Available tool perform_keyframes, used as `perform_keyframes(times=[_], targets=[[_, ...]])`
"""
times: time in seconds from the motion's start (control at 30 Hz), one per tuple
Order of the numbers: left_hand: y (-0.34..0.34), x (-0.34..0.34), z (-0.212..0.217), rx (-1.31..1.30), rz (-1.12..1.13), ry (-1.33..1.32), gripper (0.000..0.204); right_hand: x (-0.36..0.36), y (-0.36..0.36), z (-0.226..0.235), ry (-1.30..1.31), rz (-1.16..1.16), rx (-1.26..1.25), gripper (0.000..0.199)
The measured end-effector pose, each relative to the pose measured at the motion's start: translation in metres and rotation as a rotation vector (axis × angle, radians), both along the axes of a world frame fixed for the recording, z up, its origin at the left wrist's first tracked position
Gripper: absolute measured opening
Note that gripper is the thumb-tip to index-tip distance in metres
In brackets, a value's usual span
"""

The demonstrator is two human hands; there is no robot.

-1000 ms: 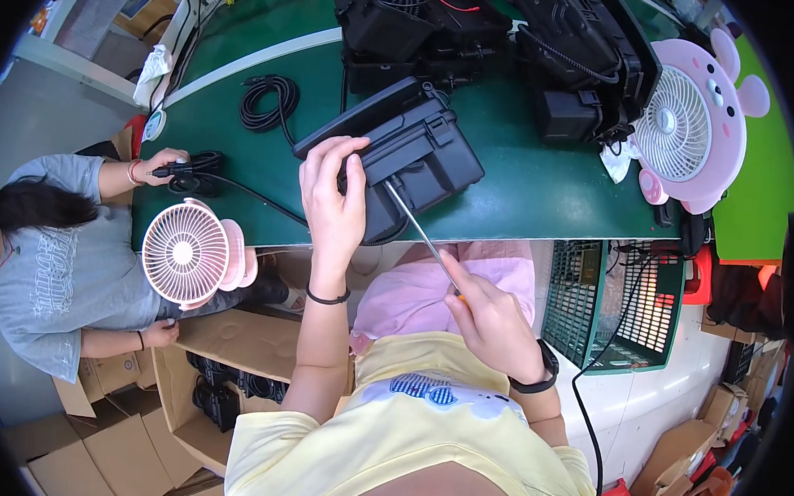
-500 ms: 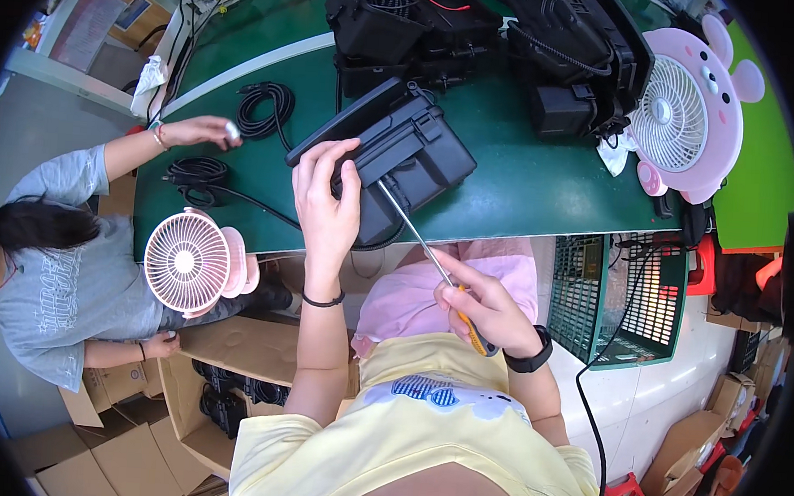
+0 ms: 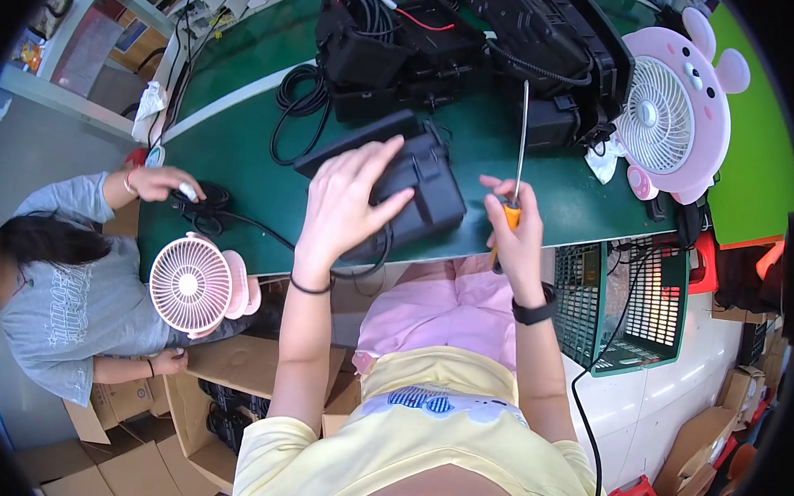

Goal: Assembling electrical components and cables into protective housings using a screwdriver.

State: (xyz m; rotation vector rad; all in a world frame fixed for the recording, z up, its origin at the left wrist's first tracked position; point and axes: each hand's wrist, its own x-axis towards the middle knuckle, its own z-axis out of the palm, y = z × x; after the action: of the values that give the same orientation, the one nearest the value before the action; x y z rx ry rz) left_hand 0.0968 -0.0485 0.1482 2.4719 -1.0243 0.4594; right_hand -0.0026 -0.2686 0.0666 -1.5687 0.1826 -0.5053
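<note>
Carton: I have the cardboard carton (image 3: 252, 359) low on the left; the left forearm cuts across it, and the dark parts (image 3: 226, 419) inside are half hidden.
Crate: a green crate (image 3: 638, 367) takes up the space below the table's right front.
Front edge: the green table (image 3: 587, 213) ends close by the box; a black cable (image 3: 367, 272) loops out over that edge.
Right hand: right hand (image 3: 521, 245) closed on the orange handle of a screwdriver (image 3: 511, 216), shaft pointing away from the body; I cannot tell whether its tip touches anything.
Left hand: left hand (image 3: 350, 201) spread across the black box, thumb and fingers apart, touching it.
Box: the black box (image 3: 434, 192) sits tilted to the front edge, left of the screwdriver; the hand covers much of its left side.
Open room: I see bare green top between box and right hand, and more off to the right.
Left side: a small pink fan (image 3: 190, 282) stands near the edge; beyond it a co-worker's hand (image 3: 162, 184) is at a cable coil (image 3: 211, 204).
Far side: black housings (image 3: 362, 66) crowd together, their outlines merging; a big pink fan (image 3: 655, 118) stands at right.
</note>
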Motion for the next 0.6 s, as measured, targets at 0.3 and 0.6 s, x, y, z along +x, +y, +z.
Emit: perform_keyframes(times=[0.3, 0.6], targets=[[0.022, -0.043, -0.004, -0.009, -0.178, -0.302, 0.051, 0.033, 0.021, 0.014, -0.058, 0.108, 0.390, 0.030], [0.045, -0.039, -0.006, 0.069, -0.179, -0.414, 0.044, 0.036, 0.044, 0.009, 0.040, 0.152, 0.497, 0.031]])
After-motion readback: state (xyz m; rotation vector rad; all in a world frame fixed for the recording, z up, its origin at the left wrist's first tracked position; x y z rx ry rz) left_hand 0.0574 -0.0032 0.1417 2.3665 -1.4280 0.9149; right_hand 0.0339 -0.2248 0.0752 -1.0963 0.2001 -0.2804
